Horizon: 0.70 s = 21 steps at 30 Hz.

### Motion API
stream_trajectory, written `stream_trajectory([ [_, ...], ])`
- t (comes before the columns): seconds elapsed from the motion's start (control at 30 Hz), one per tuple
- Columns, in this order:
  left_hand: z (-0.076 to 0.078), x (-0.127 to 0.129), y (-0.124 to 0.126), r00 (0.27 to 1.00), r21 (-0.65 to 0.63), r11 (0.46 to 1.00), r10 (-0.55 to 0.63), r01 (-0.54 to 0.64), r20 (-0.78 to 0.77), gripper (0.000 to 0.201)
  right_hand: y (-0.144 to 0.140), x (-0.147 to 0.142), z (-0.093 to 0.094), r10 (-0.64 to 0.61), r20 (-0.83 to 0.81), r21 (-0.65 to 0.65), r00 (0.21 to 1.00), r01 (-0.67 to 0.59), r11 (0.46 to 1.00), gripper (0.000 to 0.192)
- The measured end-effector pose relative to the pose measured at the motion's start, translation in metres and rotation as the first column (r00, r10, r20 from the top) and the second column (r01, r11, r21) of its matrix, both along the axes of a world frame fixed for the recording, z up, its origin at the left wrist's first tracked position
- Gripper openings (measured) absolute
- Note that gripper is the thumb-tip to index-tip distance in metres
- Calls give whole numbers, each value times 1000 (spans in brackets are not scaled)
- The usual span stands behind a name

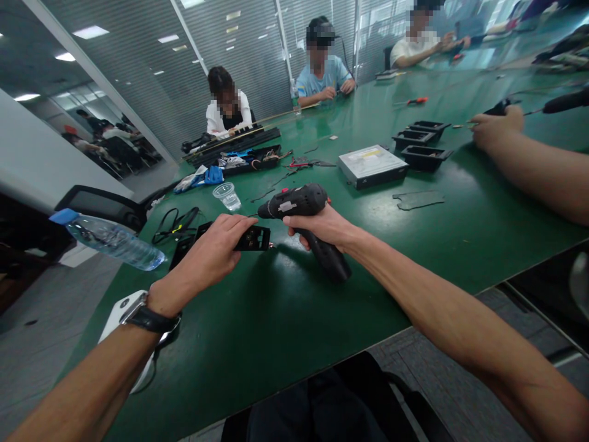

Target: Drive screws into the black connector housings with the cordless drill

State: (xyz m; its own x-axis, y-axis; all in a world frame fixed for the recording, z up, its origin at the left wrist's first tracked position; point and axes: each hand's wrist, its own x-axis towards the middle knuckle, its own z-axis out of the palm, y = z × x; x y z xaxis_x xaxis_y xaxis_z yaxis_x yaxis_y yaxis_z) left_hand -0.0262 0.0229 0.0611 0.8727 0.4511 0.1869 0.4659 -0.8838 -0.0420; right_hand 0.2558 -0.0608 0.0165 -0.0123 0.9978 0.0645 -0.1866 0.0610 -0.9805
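Bare forearms (437, 301) converge. At twelve o'clock I see the right hand (324, 224) grasping a black plastic pistol-shaped drill (310, 199); at eleven, the palm-down left hand (218, 245) clasps a black oblong frame (255, 239).

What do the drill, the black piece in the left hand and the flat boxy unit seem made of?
Drill: likely plastic, black and mostly matte with soft highlights. Black piece: dark, low-sheen, with cut-outs; plastic or painted metal, can't tell. Boxy unit: probably metal on top, from its pale grey sheen; its black front looks like plastic.
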Motion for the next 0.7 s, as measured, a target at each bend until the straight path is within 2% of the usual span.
stream_trajectory([
  [0.13,-8,-1,-16,976,50,997,53,-65,212,71,1,-1,0,-11,-18,16,1000,11,1000,16],
  [0.2,-15,-1,-30,938,80,990,85,-119,335,68,0,-1,1,-23,-48,19,999,24,1000,17],
  [0.33,-26,8,-61,843,151,963,115,-225,525,64,-2,-3,1,-50,-108,-2,993,50,999,30],
  [0.53,-38,32,-80,744,204,930,100,-305,661,66,-5,-10,0,-38,-192,-48,981,29,998,52],
  [0.6,-43,36,-81,715,175,934,108,-311,691,66,-6,-11,0,-34,-198,-56,980,23,998,57],
  [0.7,-49,41,-81,678,100,951,131,-291,723,66,-6,-12,0,-34,-157,-29,987,30,999,55],
])
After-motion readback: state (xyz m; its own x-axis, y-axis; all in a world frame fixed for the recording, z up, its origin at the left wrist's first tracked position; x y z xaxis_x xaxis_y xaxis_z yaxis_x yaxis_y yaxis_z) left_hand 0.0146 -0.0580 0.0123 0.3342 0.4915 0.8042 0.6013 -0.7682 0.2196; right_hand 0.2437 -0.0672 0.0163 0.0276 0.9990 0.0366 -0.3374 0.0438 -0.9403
